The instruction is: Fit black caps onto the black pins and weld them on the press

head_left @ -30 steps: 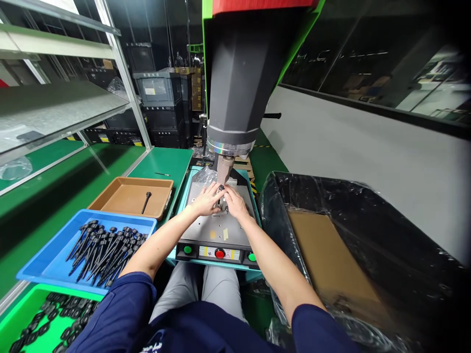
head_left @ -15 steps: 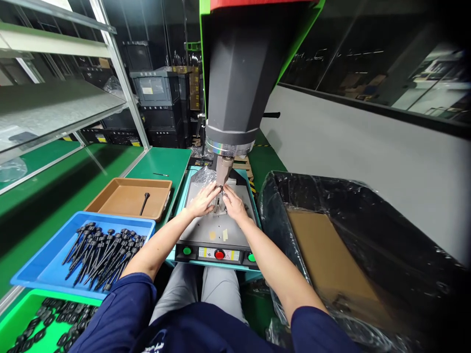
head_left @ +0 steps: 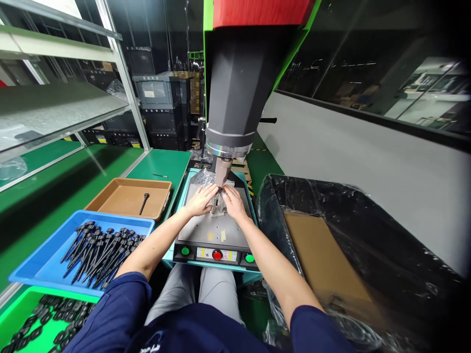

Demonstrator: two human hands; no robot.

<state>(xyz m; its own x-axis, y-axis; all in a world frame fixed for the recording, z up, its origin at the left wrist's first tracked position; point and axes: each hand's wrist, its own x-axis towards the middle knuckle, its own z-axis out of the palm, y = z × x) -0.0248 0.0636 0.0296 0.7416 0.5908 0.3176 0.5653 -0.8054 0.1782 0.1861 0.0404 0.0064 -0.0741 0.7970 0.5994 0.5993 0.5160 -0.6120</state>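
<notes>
Workshop with green tabletops: stacked dark crates at the back, metal shelf to the left, pale wall to the right. One upright machine, dark housing with red and green above, its metal tip pointing down over a grey plate. On the plate's front edge, a red button between two green ones. One small black part, at the fingertips, just below the metal tip and at the top of a metal holder; its long axis cannot be told, most of it being hidden. Left hand and right hand, one on each side, palms down, fingers stretched forward and inward; the part lies between them, neither hand clearly nearer. Gap between the fingertips narrow; whether they pinch the part or only touch it cannot be told. To the left: brown tray with one long-stemmed piece, blue tray with a heap of similar pieces, green tray with black rings. To the right: black-lined bin with cardboard.
</notes>
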